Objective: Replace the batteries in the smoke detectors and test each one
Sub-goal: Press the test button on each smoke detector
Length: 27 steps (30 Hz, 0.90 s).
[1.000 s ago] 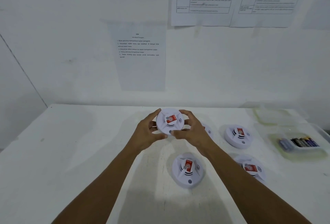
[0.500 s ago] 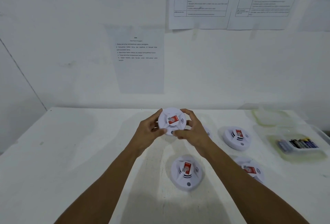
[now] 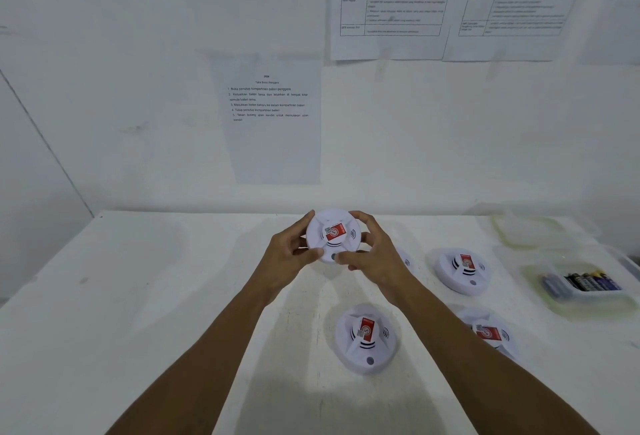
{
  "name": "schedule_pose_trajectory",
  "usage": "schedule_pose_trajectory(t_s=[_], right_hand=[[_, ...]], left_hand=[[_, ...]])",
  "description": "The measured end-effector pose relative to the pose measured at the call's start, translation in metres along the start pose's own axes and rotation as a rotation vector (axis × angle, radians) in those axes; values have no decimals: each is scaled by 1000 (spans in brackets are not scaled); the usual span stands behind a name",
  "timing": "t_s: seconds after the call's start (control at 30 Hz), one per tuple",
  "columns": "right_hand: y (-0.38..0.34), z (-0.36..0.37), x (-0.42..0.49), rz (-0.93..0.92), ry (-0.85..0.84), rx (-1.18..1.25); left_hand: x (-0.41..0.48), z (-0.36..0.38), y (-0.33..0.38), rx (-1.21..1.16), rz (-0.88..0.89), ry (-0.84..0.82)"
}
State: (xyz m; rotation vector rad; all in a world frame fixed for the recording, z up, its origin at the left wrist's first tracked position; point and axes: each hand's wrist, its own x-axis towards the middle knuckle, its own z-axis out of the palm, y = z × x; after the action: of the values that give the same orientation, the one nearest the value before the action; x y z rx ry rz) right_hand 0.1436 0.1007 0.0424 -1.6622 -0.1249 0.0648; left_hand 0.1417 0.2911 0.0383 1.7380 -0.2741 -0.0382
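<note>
Little had shifted since a second before: the smoke detector (image 3: 333, 235) stayed raised above the table (image 3: 138, 296), face toward the camera, left hand (image 3: 289, 254) gripping its left rim, right hand (image 3: 375, 254) its right, thumbs meeting by its button, perhaps pressing.

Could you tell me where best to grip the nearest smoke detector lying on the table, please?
Probably by its round rim, from above, pinching opposite sides: the nearest smoke detector lies flat and face up, and its domed top offers no hold.
</note>
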Motion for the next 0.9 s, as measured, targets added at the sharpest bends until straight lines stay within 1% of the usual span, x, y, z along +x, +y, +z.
schedule_pose_trajectory(t_s=[0.37, 0.63, 0.77, 0.9], right_hand=[[-2, 1, 0, -8, 11, -3], [0, -11, 0, 30, -106, 99], [1, -13, 0, 64, -79, 84], [7, -12, -1, 72, -57, 41]], left_hand=[[1, -2, 2, -35, 17, -17], [2, -9, -2, -76, -4, -21], [2, -9, 0, -115, -3, -38], [1, -8, -3, -112, -3, 4]])
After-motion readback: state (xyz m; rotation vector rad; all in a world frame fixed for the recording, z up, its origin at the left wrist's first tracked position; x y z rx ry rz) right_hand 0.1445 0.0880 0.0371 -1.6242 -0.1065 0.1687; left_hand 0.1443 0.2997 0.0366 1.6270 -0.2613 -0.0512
